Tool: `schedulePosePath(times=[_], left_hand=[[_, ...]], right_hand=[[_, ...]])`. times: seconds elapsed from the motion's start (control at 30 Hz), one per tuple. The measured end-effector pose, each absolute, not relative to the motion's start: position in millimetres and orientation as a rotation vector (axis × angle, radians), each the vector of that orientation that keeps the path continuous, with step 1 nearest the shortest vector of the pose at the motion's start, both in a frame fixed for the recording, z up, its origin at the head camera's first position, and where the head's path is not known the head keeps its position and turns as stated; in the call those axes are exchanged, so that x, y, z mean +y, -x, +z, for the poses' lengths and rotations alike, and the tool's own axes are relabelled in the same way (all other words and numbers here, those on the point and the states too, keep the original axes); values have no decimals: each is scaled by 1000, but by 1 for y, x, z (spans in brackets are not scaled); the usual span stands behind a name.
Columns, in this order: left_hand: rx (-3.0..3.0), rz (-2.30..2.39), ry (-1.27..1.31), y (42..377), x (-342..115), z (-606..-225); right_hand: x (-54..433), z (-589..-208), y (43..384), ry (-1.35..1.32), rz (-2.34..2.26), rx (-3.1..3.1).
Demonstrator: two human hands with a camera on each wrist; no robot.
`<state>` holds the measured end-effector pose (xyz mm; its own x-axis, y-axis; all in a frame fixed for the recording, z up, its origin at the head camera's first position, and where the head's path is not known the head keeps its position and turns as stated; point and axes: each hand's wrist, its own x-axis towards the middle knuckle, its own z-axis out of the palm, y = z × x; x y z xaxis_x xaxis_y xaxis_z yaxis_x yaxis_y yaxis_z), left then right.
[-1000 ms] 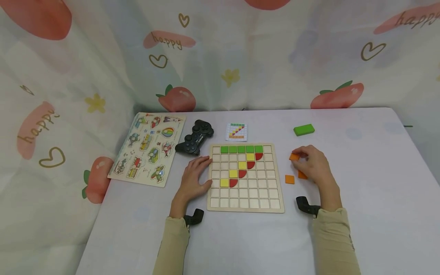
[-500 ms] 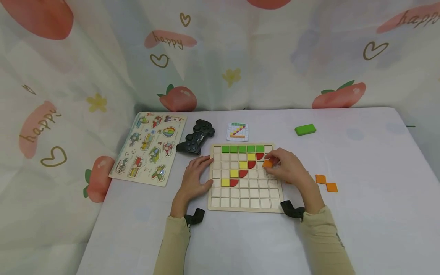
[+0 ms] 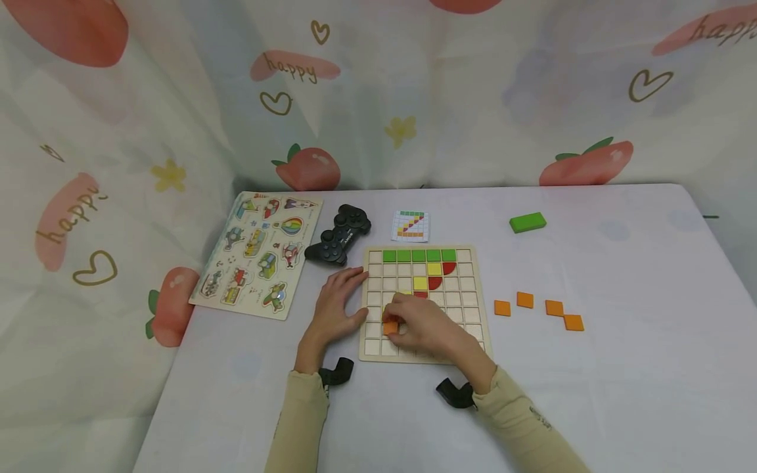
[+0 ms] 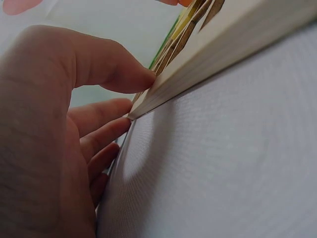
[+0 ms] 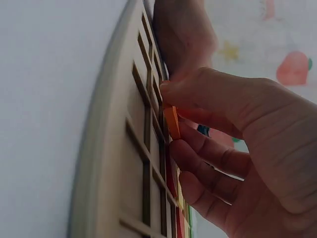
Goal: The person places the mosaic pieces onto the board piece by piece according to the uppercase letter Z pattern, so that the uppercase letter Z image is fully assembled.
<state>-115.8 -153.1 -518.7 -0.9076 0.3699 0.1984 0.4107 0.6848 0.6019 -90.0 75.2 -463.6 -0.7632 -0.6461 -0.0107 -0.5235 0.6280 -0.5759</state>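
Observation:
My right hand point(image 3: 424, 327) pinches an orange square tile point(image 3: 390, 327) low over the left part of a wooden grid board point(image 3: 485, 328). In the right wrist view the orange tile point(image 5: 172, 122) is tilted between thumb and fingers, right at the grid's ridges. Green squares point(image 3: 418, 255) fill most of the board's top row. Below them, yellow squares point(image 3: 420, 283) and red quarter-round tiles point(image 3: 435, 282) run diagonally; the right hand hides the lower ones. My left hand point(image 3: 336, 307) rests along the board's left edge, its fingers fairly straight, thumb point(image 4: 131, 74) touching the rim.
Several orange tiles point(image 3: 524, 299) lie right of the board, with a green block point(image 3: 527, 223) farther back. Behind the board is a small pattern card point(image 3: 411, 226). A black game controller point(image 3: 339, 235) and a picture puzzle board point(image 3: 254, 253) lie at the back left.
My right hand has picked up an orange tile from the table on the right and carried it left across to the board's left side. The left hand has stayed at the board's edge.

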Motion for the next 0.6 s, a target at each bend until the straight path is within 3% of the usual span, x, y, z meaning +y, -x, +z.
schedulePosePath(times=[0.6], left_hand=[[-2818,-1039,656,115,-154,-518]], right_hand=[[81,-458,91,877,-909,2607]])
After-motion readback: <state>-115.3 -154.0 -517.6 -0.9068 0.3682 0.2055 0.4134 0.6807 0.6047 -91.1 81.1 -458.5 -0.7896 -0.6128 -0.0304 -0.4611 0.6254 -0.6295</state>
